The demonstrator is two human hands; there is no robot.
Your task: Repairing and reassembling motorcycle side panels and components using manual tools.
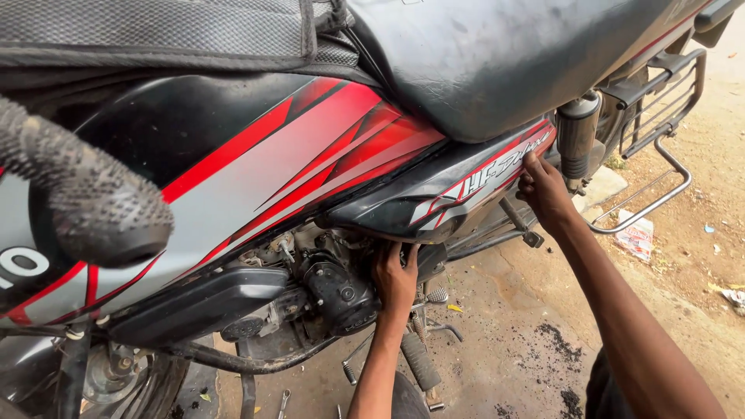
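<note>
Head camera, looking down at the side of a motorbike (256, 171) with a black, red and grey tank. Black side cover (442, 194) in the middle of the bike, under the black seat (497, 54), with red and white stripes on it. Left hand (394, 279) reaching up from below, just under the front bottom edge of the side cover, fingers (400, 252) stretched up and spread a little, tips touching the underside of the cover; hard to tell if anything is really gripped there. Right hand (543, 190) farther to the right, at the back end of the same cover, fingers (531, 164) bent and pressed on the cover's edge, thumb hidden, so no clear view of a full grip. Dark engine (334, 287) just left of the left hand, close beside it. Handlebar grip (85, 194) very near, big and blurry, on the left side. Grey shock spring (578, 132) just right of the right hand, up by the seat. Metal rack (660, 147) far right, sticking out from the back of the bike. Kick lever and footrest (423, 361) below the left hand, near the ground. Sandy dirt ground (683, 256) on the right, with a bit of paper litter (636, 237) lying under the rack and dark oily spots (555, 341) nearer in.
</note>
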